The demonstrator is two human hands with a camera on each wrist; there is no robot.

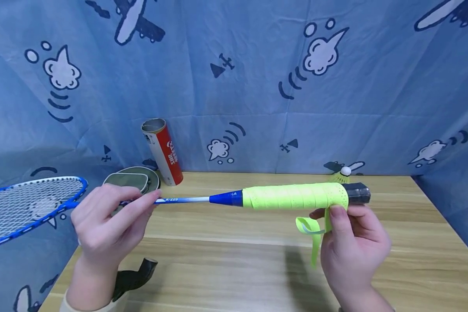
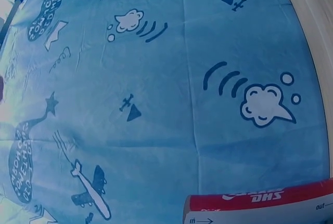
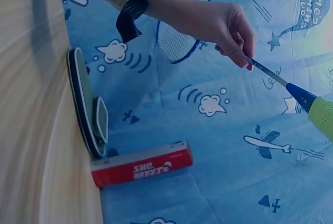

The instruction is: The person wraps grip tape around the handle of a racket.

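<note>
Lime-green perforated tape (image 1: 292, 196) wraps the blue-and-white badminton racket (image 1: 225, 198), spanning eight to four o'clock, nearly to its bare black butt (image 1: 358, 193), left hand (image 1: 111, 221) pinching the shaft (image 1: 193, 199), right hand (image 1: 355, 247) the unwound tail (image 1: 315, 251).

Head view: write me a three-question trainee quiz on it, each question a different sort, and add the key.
1. What does the right grip hold: a) shuttlecock, b) yellow-green tape, c) strings?
2. True or false: the left grip holds the racket's shaft.
3. Fill in: an open-topped, red-and-white ____ stands beside the green case.

Key: 1. b; 2. true; 3. tube.
</note>
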